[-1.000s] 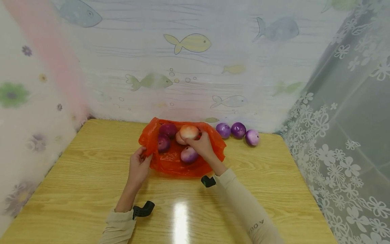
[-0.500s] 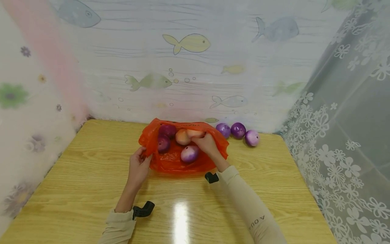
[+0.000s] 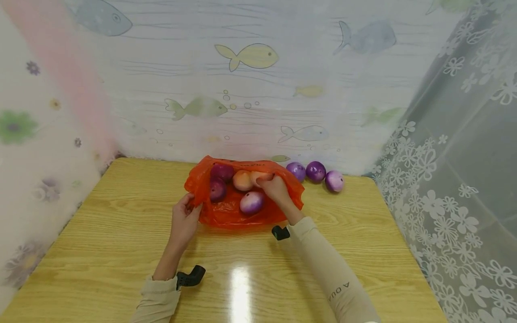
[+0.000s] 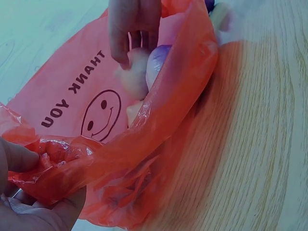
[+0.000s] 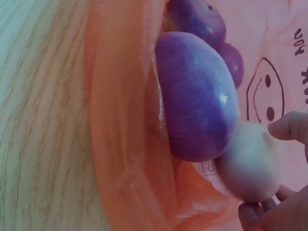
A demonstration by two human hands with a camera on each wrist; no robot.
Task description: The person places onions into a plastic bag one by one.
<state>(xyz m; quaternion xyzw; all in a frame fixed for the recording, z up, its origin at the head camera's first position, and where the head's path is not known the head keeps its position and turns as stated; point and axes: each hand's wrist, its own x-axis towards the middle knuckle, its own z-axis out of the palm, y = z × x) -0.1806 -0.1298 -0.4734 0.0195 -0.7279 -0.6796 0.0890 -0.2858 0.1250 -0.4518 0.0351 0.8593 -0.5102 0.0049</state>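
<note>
Fish-printed wall covering (image 3: 258, 85) fills the background I look into, with a grey, white-flowered curtain (image 3: 470, 148) down the right side. Below spreads the wood-grain table (image 3: 101, 242), where an orange-red plastic bag (image 3: 230, 218) lies with its mouth gaping towards me. I see the person's left hand (image 3: 185, 220) pinching the bag's left rim, while the right hand (image 3: 276, 190) reaches inside and grips a pale orange fruit (image 5: 248, 163) between thumb and fingers, partly covering it. Beside that fruit lies an orange-pink fruit (image 3: 242, 181); nearer me sits a purple-and-white fruit (image 3: 251, 202), partly hidden by the rim in my left wrist view. Two dark purple fruits (image 3: 218, 190) rest at the bag's left, and three purple fruits (image 3: 315, 172) stand outside, just past its right edge. Compared with a second ago, the gripped fruit has moved rightward, off its orange-pink neighbour.
</note>
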